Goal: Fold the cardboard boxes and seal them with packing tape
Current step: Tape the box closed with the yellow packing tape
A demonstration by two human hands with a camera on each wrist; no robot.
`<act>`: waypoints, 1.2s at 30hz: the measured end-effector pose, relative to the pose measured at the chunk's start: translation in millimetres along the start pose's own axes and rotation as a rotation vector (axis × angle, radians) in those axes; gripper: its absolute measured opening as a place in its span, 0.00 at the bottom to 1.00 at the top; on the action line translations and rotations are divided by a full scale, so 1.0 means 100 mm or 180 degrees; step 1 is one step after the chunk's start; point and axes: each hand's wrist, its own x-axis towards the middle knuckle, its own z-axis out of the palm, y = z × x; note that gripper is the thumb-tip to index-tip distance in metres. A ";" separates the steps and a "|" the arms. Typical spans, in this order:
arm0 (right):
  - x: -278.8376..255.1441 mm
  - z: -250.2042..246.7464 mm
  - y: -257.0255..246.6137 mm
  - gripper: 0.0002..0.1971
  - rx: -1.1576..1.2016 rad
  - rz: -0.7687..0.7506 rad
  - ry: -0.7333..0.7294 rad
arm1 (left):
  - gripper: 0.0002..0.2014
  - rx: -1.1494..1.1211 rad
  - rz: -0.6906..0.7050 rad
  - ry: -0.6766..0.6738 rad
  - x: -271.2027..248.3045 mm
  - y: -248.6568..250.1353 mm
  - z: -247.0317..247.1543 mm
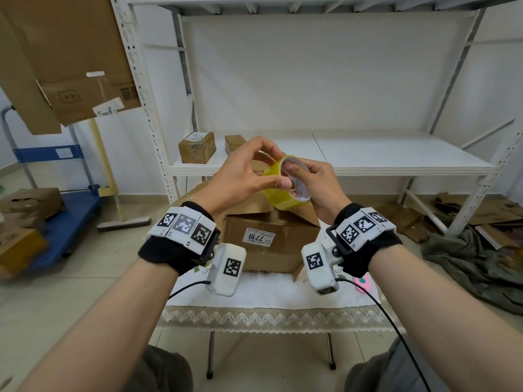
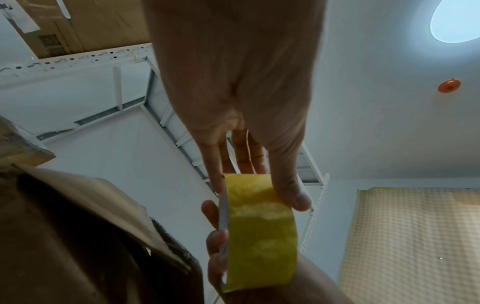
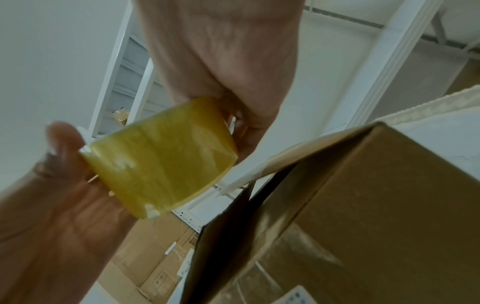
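Tape: roll of yellow packing tape [image 1: 283, 185] held in the air above the cardboard box [image 1: 268, 241], between both hands.
Right hand [image 1: 317, 185]: fingers curled through the roll's core, gripping it.
Left hand [image 1: 243, 172]: thumb and fingertips pinch the roll's outer face.
Box: on the table [image 1: 254, 295], flaps up, label reading 7719.
Head view only: shelf [image 1: 368, 159] with two small boxes.
Left wrist view only: ceiling light [image 2: 457, 20].

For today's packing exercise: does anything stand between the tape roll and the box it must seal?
Nothing visible does. Both hands, left and right, hold the tape roll in open air just above the cardboard box, whose flaps are not fully flat.
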 end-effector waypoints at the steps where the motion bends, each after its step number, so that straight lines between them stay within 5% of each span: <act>1: 0.00 -0.01 0.01 0.07 0.0025 0.0011 0.0010 | 0.23 -0.0015 0.0005 0.0006 0.00 -0.01 0.01; 17: 0.02 0.05 0.11 0.06 0.0210 0.0069 -0.0074 | 0.13 0.0259 0.0298 0.0056 -0.03 -0.09 -0.03; 22: 0.01 0.06 0.11 0.07 0.0240 0.0112 -0.0048 | 0.21 0.0067 0.0076 0.0100 -0.05 -0.08 -0.03; 36: -0.03 0.06 0.13 0.17 0.0320 0.0185 -0.0070 | 0.20 -0.0045 0.0011 0.0167 -0.09 -0.10 0.02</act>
